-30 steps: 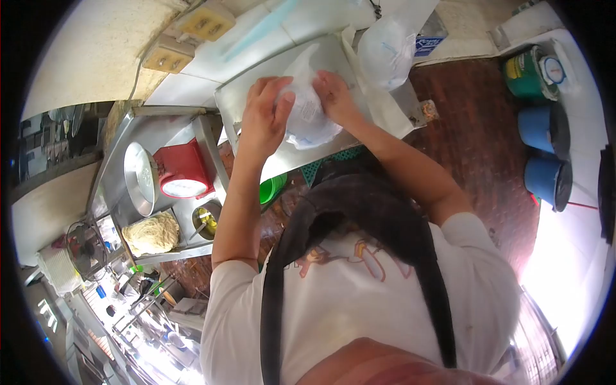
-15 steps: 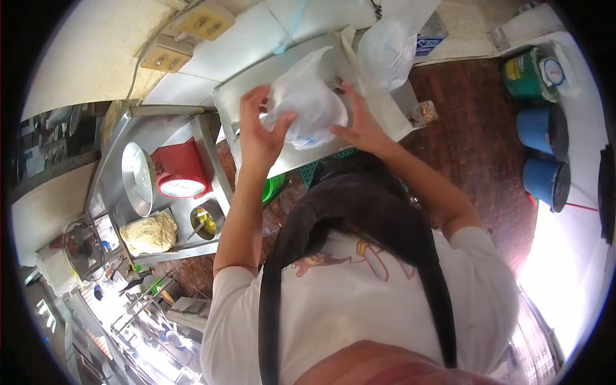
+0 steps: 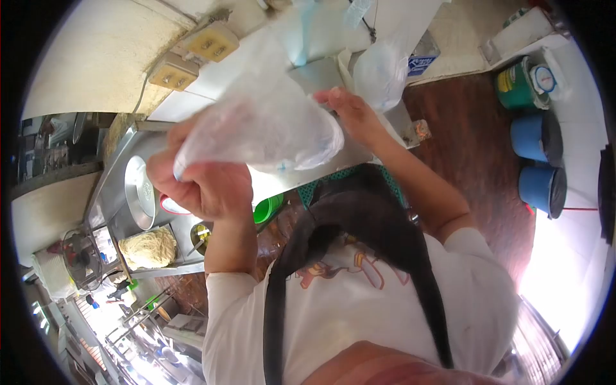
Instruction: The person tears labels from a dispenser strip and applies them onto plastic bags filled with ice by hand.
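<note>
Left grip holds 1 bag.

A steel counter carried a scale, mostly hidden, with its round pan turned toward the counter's left edge. A pale heap lay along the lower edge, and beside it, near the lower right corner, sat a pot with something yellow inside. A pale table was largely covered from view. On the brown floor, along its right edge, stood a green bucket, then a blue bucket and a second blue bucket, in a row.
</note>
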Tool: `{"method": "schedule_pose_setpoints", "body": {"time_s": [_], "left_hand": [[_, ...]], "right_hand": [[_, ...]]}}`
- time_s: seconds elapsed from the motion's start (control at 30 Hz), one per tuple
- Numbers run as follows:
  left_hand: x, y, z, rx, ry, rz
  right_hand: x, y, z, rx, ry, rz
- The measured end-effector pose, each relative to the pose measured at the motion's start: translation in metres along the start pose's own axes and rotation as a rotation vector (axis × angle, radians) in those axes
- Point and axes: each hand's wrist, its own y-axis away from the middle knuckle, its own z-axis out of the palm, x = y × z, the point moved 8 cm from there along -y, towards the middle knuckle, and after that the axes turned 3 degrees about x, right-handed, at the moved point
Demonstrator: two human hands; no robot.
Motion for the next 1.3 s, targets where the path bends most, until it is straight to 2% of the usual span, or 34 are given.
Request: {"method": "schedule_pose_setpoints", "body": {"time_s": [0.13,0.23,0.37,0.43,0.5,0.53,0.63,0.67,0.7,0.73,0.77,0.8,0.87,0.9,0.97,1.0,1.07,1.13,1.17,1.2,1.27,1.3], "left_hand": [[0.004,0.003,0.025,-0.177,0.21,-0.099],[0.01,0.007,0.064,-0.421,0.357,-0.17],[0.016,0.021,0.111,-0.675,0.744,-0.159],[0.015,0.024,0.125,-0.752,0.838,-0.14],[-0.019,0.026,0.12,-0.659,0.59,-0.212],[-0.051,0.039,0.116,-0.589,0.424,-0.338],[-0.141,0.101,0.118,-0.482,0.028,-0.866],[-0.159,0.119,0.12,-0.45,-0.098,-1.058],[-0.162,0.138,0.132,-0.398,0.049,-1.308],[-0.169,0.154,0.14,-0.386,0.173,-1.411],[-0.176,0.171,0.148,-0.369,0.287,-1.518],[-0.206,0.195,0.147,-0.4,0.369,-1.477],[-0.223,0.196,0.151,-0.279,0.437,-1.449],[-0.217,0.172,0.152,-0.133,0.421,-1.45],[-0.247,0.164,0.154,-0.031,0.748,-1.386],[-0.294,0.184,0.149,-0.078,1.088,-1.291],[-0.319,0.195,0.148,0.063,1.077,-1.257],[-0.305,0.195,0.148,0.409,0.367,-1.344],[-0.312,0.203,0.146,0.476,0.188,-1.393],[-0.327,0.212,0.148,0.46,0.19,-1.4],[-0.355,0.23,0.151,0.395,0.243,-1.407],[-0.371,0.239,0.152,0.349,0.281,-1.414]], "right_hand": [[-0.016,-0.007,0.001,-0.165,-0.066,0.242],[0.037,-0.003,-0.022,-0.222,-0.434,0.248],[0.01,0.024,-0.042,-0.165,-0.595,0.345],[-0.012,0.034,-0.052,-0.113,-0.614,0.369],[-0.032,0.04,-0.066,-0.036,-0.609,0.381],[-0.042,0.041,-0.076,0.008,-0.595,0.391],[-0.068,0.035,-0.108,0.188,-0.539,0.383],[-0.075,0.029,-0.119,0.186,-0.596,0.305],[-0.086,0.018,-0.12,0.049,-0.678,0.175],[-0.093,0.009,-0.124,-0.085,-0.758,0.046],[-0.094,0.0,-0.131,-0.115,-0.794,-0.001],[-0.092,-0.006,-0.14,-0.081,-0.806,-0.005],[-0.078,-0.019,-0.16,0.069,-0.795,0.044],[-0.071,-0.026,-0.168,0.133,-0.789,0.064],[-0.048,-0.041,-0.183,0.235,-0.761,0.102],[-0.034,-0.05,-0.192,0.275,-0.745,0.118],[0.003,-0.067,-0.206,0.345,-0.713,0.155],[0.046,-0.084,-0.218,0.366,-0.642,0.174],[0.069,-0.091,-0.225,0.356,-0.582,0.176],[0.095,-0.097,-0.231,0.328,-0.488,0.164],[0.16,-0.106,-0.258,0.22,-0.038,0.052],[0.166,-0.104,-0.258,0.2,-0.011,0.0]]}}
